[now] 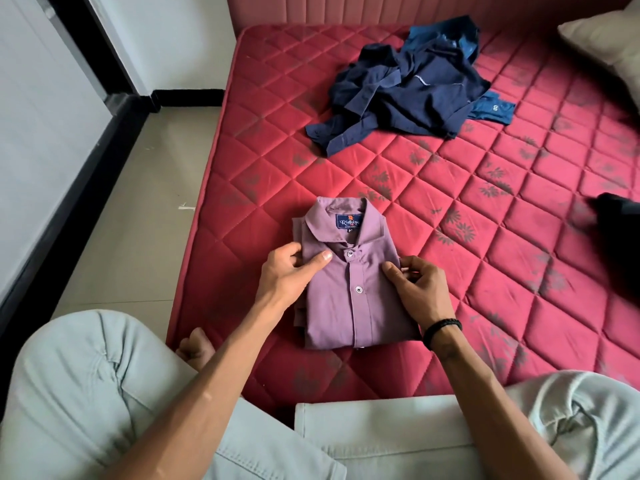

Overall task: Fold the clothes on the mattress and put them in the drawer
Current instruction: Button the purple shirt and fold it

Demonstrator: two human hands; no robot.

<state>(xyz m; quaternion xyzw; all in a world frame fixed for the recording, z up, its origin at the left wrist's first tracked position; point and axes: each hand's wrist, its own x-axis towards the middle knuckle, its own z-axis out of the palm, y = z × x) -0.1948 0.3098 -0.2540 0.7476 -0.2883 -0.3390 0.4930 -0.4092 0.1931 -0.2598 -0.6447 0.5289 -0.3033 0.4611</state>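
Observation:
A folded purple shirt (pixel 349 292) lies collar-up on the red quilted mattress (pixel 485 216), buttons facing me. My left hand (pixel 287 271) grips its left edge, thumb on top by the collar. My right hand (pixel 419 285) pinches the right edge near the shoulder, a black band on its wrist. Farther back lies a crumpled heap of dark blue clothes (pixel 405 88), with a lighter blue garment (pixel 491 110) poking out at its right. No drawer is in view.
My legs in pale grey trousers (pixel 86 393) are crossed at the mattress's near edge. A beige pillow (pixel 609 39) sits at the back right. A black object (pixel 620 223) lies at the right edge. Tiled floor (pixel 138 209) runs along the left.

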